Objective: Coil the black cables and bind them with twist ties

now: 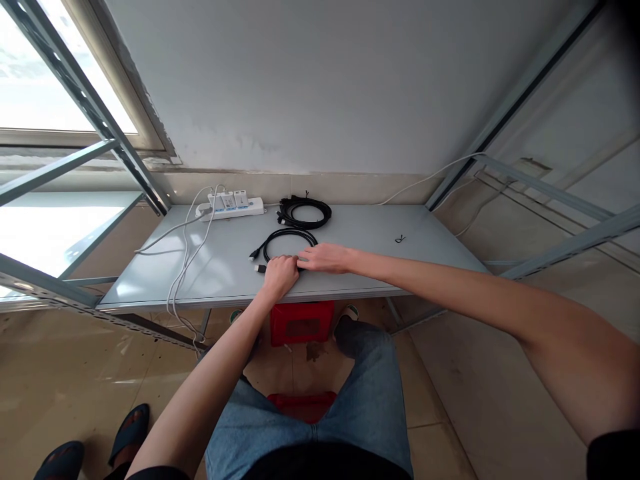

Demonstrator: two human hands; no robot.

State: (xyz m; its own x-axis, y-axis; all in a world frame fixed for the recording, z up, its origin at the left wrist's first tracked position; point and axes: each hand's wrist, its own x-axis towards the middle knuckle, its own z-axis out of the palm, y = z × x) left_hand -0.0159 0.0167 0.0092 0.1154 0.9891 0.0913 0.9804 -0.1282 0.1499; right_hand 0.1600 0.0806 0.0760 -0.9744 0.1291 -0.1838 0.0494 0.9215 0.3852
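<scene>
A black cable (pixel 285 241) lies in a loose coil on the grey metal shelf (pixel 350 267), its plugs pointing left. My left hand (pixel 281 275) is closed in a fist over the near side of this coil. My right hand (pixel 325 257) rests beside it with its fingers pressed together on the same near stretch of cable. A second black cable (pixel 305 212), bundled in a tighter coil, sits farther back near the wall.
A white power strip (pixel 231 205) with chargers plugged in lies at the back left; white cords (pixel 187 260) trail off the front edge. A small black twist tie (pixel 399 239) lies at right. Red stools (pixel 301 323) stand under the shelf. Another person's sandalled feet (pixel 95 443) show bottom left.
</scene>
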